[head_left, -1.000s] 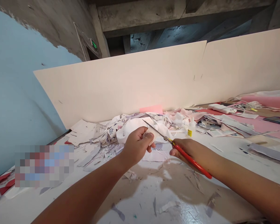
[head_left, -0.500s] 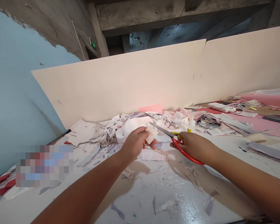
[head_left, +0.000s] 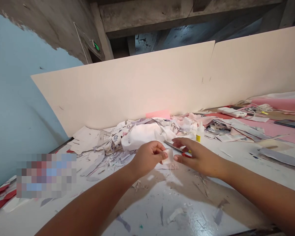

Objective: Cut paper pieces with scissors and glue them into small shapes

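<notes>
My left hand (head_left: pixel 147 159) is closed in a pinch on a small white paper piece (head_left: pixel 167 156) just above the white tabletop (head_left: pixel 162 209). My right hand (head_left: pixel 199 159) sits right beside it, its thumb tip touching the paper's right edge. The red-handled scissors (head_left: pixel 177 148) stay in my right hand. Their blades are closed and point left between index finger and thumb, and only a bit of red handle shows under the fingers. A heap of white and pink paper scraps (head_left: pixel 147 132) lies just behind both hands.
A small glue bottle with a yellow label (head_left: pixel 199 133) stands behind my right hand. Cream boards (head_left: pixel 137 88) wall the table's far side. Pink sheets (head_left: pixel 280 131), a white power strip (head_left: pixel 232 112) with cables and a dark phone (head_left: pixel 290 123) lie at right. Paper slivers litter the tabletop.
The scissors have closed and dropped low. My right hand moved left until its thumb met the paper piece in my left hand. Both hands sank slightly toward the table.
</notes>
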Demonstrator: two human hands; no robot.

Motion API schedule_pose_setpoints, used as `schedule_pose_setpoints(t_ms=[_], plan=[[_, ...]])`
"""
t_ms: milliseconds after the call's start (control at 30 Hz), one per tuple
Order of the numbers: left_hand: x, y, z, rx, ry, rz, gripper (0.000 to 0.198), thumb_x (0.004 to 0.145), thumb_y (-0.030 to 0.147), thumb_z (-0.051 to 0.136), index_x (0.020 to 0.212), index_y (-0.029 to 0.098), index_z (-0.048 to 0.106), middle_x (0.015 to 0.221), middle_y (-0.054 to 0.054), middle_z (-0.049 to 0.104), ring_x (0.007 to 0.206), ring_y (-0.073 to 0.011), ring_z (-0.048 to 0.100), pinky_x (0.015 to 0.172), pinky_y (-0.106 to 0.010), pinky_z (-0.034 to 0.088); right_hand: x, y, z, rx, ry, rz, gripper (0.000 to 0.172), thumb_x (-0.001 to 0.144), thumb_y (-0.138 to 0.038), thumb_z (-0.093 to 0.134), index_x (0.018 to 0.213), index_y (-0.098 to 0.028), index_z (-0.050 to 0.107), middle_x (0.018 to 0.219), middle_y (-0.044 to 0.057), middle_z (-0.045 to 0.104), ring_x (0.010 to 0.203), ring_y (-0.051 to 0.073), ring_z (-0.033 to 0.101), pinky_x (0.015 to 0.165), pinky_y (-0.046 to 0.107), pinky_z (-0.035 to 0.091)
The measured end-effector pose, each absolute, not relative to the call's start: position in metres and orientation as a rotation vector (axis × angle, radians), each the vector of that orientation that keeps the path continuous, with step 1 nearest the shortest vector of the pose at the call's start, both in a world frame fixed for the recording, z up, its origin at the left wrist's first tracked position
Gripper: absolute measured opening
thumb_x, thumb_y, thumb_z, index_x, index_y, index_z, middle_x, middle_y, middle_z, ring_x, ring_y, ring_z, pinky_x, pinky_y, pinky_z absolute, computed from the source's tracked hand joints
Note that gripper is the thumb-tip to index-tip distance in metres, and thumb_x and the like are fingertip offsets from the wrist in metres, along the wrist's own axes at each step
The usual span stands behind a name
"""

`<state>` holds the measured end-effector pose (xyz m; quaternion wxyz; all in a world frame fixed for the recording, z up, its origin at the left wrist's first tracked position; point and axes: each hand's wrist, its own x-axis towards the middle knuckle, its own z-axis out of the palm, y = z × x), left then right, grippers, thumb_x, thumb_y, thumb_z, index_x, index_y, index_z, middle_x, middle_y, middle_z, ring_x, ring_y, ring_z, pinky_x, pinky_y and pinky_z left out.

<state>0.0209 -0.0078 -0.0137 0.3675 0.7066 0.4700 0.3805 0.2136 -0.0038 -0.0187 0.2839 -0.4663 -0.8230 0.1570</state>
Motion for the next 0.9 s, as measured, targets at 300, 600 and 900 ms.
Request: schedule_pose_setpoints(t_ms=[300,600,900], plan=[[0.02,0.002,-0.035,2.083,1.273,0.854,0.022,0.073,0.034,0.049,0.091,0.022,0.05,0.07,0.002,0.06,0.062,-0.0131,0.056,0.061,-0.027,0.042,0.202,0.005,-0.032,-1.229,-2.192,0.553,0.029,0.081,-0.04,0.038,0.06,-0.019,0.043,0.052,-0.005,0.037,0.048,0.009,0.035,0.044,0.021,0.026],[0.006,0.012,-0.039,2.47,1.604,0.337,0.037,0.067,0.021,0.044,0.103,0.023,0.052,0.105,-0.006,0.052,0.101,-0.0232,0.045,0.081,-0.032,0.037,0.212,0.016,-0.035,-1.314,-2.132,0.254,0.028,0.083,-0.038,0.034,0.062,-0.02,0.04,0.059,-0.002,0.048,0.054,0.013,0.044,0.048,0.023,0.029],[0.002,0.006,-0.018,2.313,1.783,0.099,0.043,0.063,0.025,0.046,0.106,0.028,0.047,0.108,-0.006,0.044,0.094,-0.0254,0.048,0.064,-0.029,0.041,0.206,0.005,-0.029,-1.32,-2.217,0.292,0.026,0.082,-0.036,0.035,0.064,-0.02,0.043,0.062,0.0,0.051,0.057,0.014,0.046,0.05,0.024,0.032]])
